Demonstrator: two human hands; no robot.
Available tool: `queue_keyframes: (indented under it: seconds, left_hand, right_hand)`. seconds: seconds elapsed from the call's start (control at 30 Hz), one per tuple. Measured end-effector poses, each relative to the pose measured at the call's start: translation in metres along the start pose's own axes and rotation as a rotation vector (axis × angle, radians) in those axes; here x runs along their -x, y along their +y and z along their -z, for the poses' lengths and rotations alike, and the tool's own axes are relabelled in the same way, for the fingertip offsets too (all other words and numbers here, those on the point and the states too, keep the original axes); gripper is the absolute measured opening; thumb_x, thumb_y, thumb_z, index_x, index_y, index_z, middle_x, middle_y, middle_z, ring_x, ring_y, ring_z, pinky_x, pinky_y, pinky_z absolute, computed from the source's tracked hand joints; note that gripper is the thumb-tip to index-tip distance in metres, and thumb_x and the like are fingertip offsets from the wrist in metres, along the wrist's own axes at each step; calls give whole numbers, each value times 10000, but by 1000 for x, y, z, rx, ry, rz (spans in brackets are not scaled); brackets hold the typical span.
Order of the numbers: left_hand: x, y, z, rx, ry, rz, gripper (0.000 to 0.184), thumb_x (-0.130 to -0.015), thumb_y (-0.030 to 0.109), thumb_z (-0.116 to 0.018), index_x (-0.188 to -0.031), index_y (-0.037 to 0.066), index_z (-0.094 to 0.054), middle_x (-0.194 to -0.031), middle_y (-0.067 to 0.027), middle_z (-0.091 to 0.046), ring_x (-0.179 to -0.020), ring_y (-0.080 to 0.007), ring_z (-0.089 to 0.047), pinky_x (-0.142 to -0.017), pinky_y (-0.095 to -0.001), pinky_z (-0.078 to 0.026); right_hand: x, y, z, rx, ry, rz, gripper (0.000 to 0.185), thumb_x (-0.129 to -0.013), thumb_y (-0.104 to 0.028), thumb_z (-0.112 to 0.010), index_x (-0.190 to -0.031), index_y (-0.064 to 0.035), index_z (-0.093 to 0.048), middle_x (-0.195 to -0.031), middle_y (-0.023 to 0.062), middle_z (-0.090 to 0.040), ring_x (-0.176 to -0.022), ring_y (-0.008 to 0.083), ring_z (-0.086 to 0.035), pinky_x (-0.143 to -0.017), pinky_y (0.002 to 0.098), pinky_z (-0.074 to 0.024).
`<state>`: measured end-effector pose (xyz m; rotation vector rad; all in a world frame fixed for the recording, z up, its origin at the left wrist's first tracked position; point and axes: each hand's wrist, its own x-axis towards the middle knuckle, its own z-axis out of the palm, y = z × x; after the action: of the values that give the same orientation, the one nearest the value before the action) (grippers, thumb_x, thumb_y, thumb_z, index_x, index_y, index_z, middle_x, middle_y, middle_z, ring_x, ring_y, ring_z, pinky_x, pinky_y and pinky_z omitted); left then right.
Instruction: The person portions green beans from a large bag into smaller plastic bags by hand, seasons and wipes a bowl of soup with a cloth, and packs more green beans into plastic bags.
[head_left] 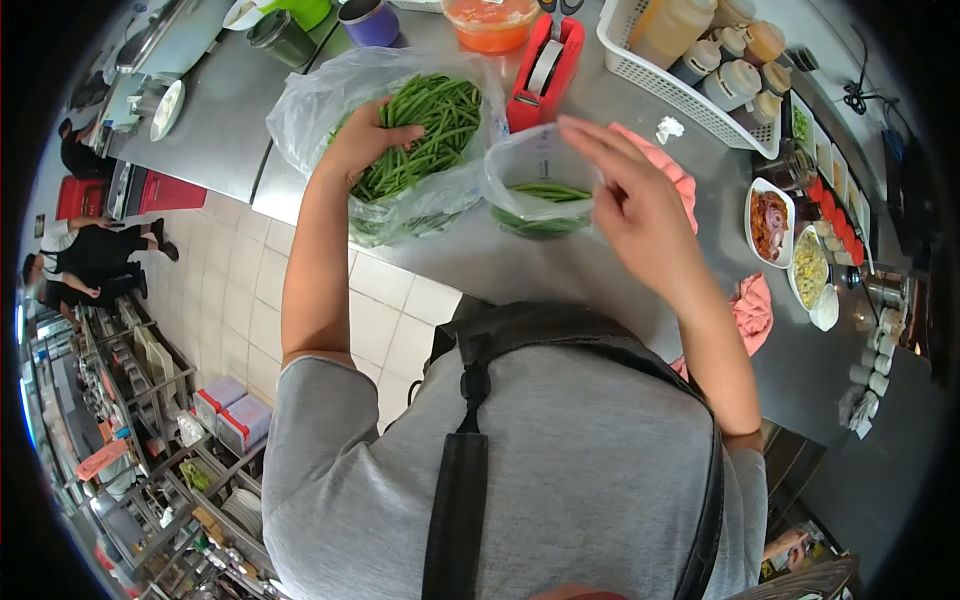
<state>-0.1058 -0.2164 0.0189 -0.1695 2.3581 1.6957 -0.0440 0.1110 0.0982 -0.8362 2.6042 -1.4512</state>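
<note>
A large clear plastic bag (pixel 300 105) lies spread on the steel counter, heaped with cut green beans (pixel 440 115). My left hand (pixel 370 145) is in this bag, its thumb across the top of the beans and its other fingers partly hidden among them; it grips a bunch. Just to the right stands a smaller clear plastic bag (pixel 540 160) with some green beans at its bottom. At that bag's right rim is my right hand (pixel 635 195), fingers stretched out and thumb apart, holding nothing visible. Whether the fingertips touch the rim, I cannot tell.
Behind the bags are a red tape dispenser (pixel 547 75), a tub of orange food (pixel 490 22) and a purple container (pixel 368 22). A white basket of bottles (pixel 690 95) sits at back right. Pink cloths (pixel 752 312) and food dishes (pixel 769 225) lie rightward. People (pixel 95 250) stand far left.
</note>
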Motion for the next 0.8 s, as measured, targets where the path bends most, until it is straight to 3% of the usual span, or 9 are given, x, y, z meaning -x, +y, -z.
queue_keyframes:
  seconds: [0.2, 0.27, 0.33, 0.4, 0.53, 0.6, 0.67, 0.73, 0.8]
  left_hand:
    - [4, -6, 2, 329, 22, -53, 268, -805, 91, -755, -1019, -1, -622, -844, -31, -653, -736, -115, -588, -703, -269, -483]
    - [9, -13, -9, 437, 214, -145, 220, -808, 95, -757, -964, 9, -628, -867, -40, -662, -774, -123, -617, -725, -276, -503]
    - [8, -20, -11, 510, 194, -186, 225, -820, 75, -741, -985, 3, -606, -893, -64, -675, -823, -147, -644, -755, -298, -521]
    - [4, -25, -12, 637, 238, -256, 234, -869, 87, -693, -1048, 6, -567, -832, -46, -635, -737, -142, -604, -717, -317, -514]
    - [2, -15, -5, 883, 185, -310, 269, -910, 166, -658, -1105, 31, -532, -763, -20, -545, -645, -126, -515, -680, -315, -490]
    - [14, 7, -14, 1111, 77, -323, 338, -938, 301, -599, -1144, 50, -506, -709, 1, -411, -588, -102, -376, -664, -276, -444]
    - [32, 23, -32, 1119, 31, -307, 367, -927, 370, -582, -1136, 79, -499, -716, 15, -414, -600, -96, -402, -676, -268, -445]
    - [56, 39, -63, 1316, -407, -335, 357, -922, 386, -590, -1114, 101, -498, -731, 30, -423, -609, -92, -426, -669, -270, -445]
    - [87, 58, -102, 1331, -560, -237, 342, -913, 383, -615, -1089, 116, -495, -755, 43, -437, -621, -91, -446, -669, -284, -463]
  right_hand:
    - [-29, -16, 7, -290, -29, -128, 533, -784, 85, -473, -1306, -4, -535, -1348, 82, -531, -602, 81, -471, -594, 234, -421]
    - [-31, -12, 7, -290, -11, -133, 560, -790, 100, -443, -1327, -34, -530, -1364, 62, -508, -640, 57, -469, -631, 226, -444]
    - [-32, -3, 6, -289, 11, -138, 591, -796, 115, -414, -1349, -63, -525, -1380, 43, -485, -678, 34, -466, -668, 217, -466]
    - [-32, 8, 3, -203, 42, -147, 542, -780, 92, -466, -1308, -9, -536, -1367, 86, -512, -613, 72, -469, -585, 231, -413]
    - [-31, 8, 6, -88, 40, -158, 545, -777, 96, -463, -1302, -21, -545, -1381, 99, -500, -639, 97, -503, -605, 241, -428]
    - [-31, 10, 6, 24, 118, -89, 520, -784, 92, -471, -1282, -25, -561, -1379, 109, -503, -653, 127, -537, -621, 265, -445]
    - [-31, 7, 9, 116, 130, -57, 494, -797, 71, -502, -1276, -28, -564, -1371, 113, -508, -721, 144, -568, -676, 275, -459]
    - [-33, 3, 13, 211, 142, -31, 470, -809, 51, -533, -1271, -31, -568, -1364, 117, -514, -788, 162, -599, -731, 286, -473]
    - [-38, 0, 16, 214, 219, 284, 334, -902, -71, -558, -1231, -20, -586, -1330, 108, -544, -967, 179, -611, -860, 313, -463]
